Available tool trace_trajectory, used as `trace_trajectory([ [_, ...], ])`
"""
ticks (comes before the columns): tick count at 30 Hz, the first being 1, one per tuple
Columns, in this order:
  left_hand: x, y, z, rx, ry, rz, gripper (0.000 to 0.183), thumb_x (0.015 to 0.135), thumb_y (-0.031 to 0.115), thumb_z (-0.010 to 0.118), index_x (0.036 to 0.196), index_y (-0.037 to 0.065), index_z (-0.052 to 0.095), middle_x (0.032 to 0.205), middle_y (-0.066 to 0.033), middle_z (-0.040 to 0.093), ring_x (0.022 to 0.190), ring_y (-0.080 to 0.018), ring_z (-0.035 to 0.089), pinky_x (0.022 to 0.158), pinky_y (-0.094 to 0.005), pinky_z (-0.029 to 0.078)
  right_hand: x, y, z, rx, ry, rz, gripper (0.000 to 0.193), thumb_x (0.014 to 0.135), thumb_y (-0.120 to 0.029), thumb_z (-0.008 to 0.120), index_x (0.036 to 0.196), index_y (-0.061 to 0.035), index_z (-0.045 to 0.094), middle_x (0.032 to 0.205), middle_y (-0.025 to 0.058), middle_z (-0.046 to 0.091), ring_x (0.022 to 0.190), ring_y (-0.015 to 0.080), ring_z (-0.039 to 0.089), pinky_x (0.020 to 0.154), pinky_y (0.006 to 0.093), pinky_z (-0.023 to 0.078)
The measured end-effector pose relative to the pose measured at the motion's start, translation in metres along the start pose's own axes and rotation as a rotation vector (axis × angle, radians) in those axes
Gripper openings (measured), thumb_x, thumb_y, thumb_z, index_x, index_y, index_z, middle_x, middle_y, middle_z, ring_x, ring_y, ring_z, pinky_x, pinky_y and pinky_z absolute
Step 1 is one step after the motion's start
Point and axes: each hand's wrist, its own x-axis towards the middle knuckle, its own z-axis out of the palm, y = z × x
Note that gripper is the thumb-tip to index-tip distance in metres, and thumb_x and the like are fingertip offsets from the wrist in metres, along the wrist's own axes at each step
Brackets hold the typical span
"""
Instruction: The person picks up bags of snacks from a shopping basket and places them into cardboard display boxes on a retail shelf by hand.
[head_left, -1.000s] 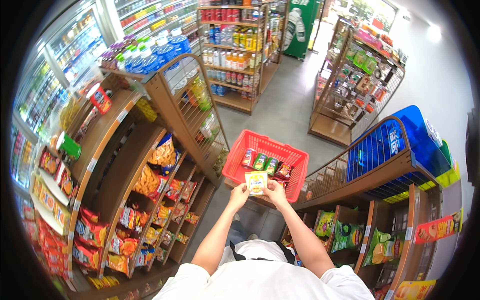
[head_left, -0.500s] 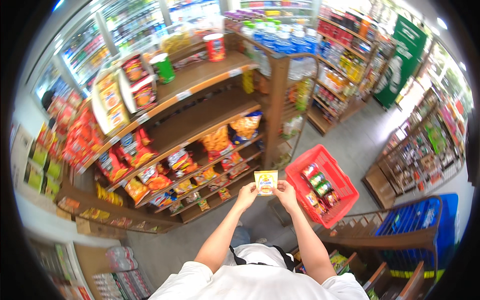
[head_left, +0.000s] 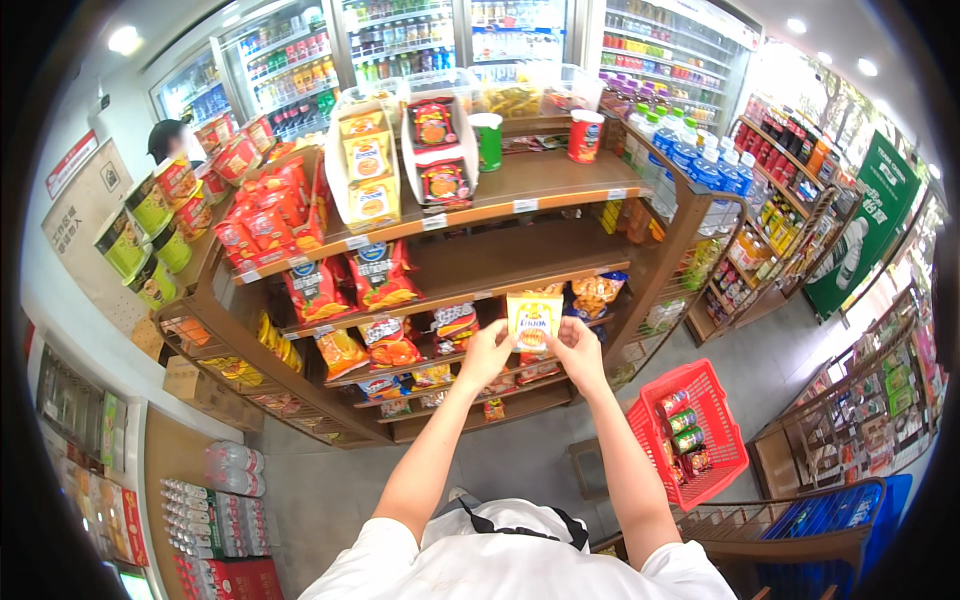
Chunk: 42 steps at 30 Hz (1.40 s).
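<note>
Between my two hands I hold a small yellow and white snack packet (head_left: 534, 322) upright, its printed front toward me. My left hand (head_left: 489, 354) pinches its left edge, and my right hand (head_left: 577, 352) grips the lower right edge. Beyond the packet stands a brown shelf unit (head_left: 500, 262) with bags of chips on its lower levels. On its top are a display box of similar yellow packets (head_left: 370, 165), a box of dark red packets (head_left: 437, 125), a green canister (head_left: 488, 142) and a red canister (head_left: 586, 136).
A red shopping basket (head_left: 735, 455) with cans and packets inside is at my right. Cup noodles (head_left: 150, 280) stack at the shelf's left end. Bottle packs (head_left: 215, 520) lie on the floor at lower left. Drink fridges (head_left: 400, 40) line the back, where a person (head_left: 172, 142) partly shows.
My view has swung up and to the right-hand things' lower side, so the shelf top and fridges show more fully. The packet, still in both hands, is now higher, in front of the shelf.
</note>
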Motion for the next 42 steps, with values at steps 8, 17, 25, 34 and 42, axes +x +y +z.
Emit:
trace_trajectory([
  [8,0.054,0.090,-0.119,-0.099,0.015,0.103,0.028,0.094,0.008,0.063,0.120,-0.001,0.064,0.097,-0.0073,0.073,0.087,-0.0092,0.063,0.078,-0.0288,0.051,0.057,-0.106,0.083,0.158,-0.078,-0.242,0.030,0.089,-0.009,0.073,0.113,0.0038,0.061,0.101,0.0081,0.070,0.092,0.0113,0.065,0.084,0.0263,0.053],
  [17,0.097,0.140,-0.218,-0.035,0.157,0.205,0.032,0.098,0.011,0.062,0.124,-0.008,0.061,0.109,-0.0077,0.069,0.097,-0.0100,0.062,0.087,-0.0264,0.048,0.118,-0.180,0.175,0.087,-0.057,-0.432,0.033,0.089,-0.013,0.073,0.115,0.0034,0.062,0.099,0.0078,0.071,0.090,0.0113,0.067,0.081,0.0264,0.055],
  [25,0.109,0.137,-0.264,0.172,0.337,0.201,0.041,0.090,0.017,0.070,0.126,-0.003,0.062,0.097,-0.0084,0.071,0.085,-0.0111,0.064,0.075,-0.0280,0.050,0.136,-0.188,0.229,0.008,-0.001,-0.529,0.033,0.087,-0.012,0.074,0.115,0.0027,0.064,0.098,0.0101,0.068,0.085,0.0150,0.069,0.076,0.0280,0.057],
  [34,0.127,0.137,-0.274,0.262,0.559,0.261,0.041,0.086,0.008,0.070,0.126,0.004,0.062,0.097,-0.0139,0.074,0.087,-0.0181,0.071,0.080,-0.0318,0.055,0.168,-0.179,0.262,-0.013,-0.011,-0.575,0.046,0.088,-0.001,0.065,0.131,0.0066,0.051,0.111,0.0207,0.067,0.097,0.0235,0.070,0.083,0.0319,0.057],
  [42,0.156,0.137,-0.271,0.245,0.606,0.257,0.046,0.087,0.006,0.069,0.130,-0.002,0.057,0.107,-0.0209,0.071,0.093,-0.0257,0.072,0.082,-0.0352,0.056,0.197,-0.195,0.257,-0.114,-0.078,-0.570,0.047,0.087,-0.002,0.057,0.133,0.0038,0.052,0.112,0.0240,0.068,0.099,0.0299,0.070,0.085,0.0362,0.055],
])
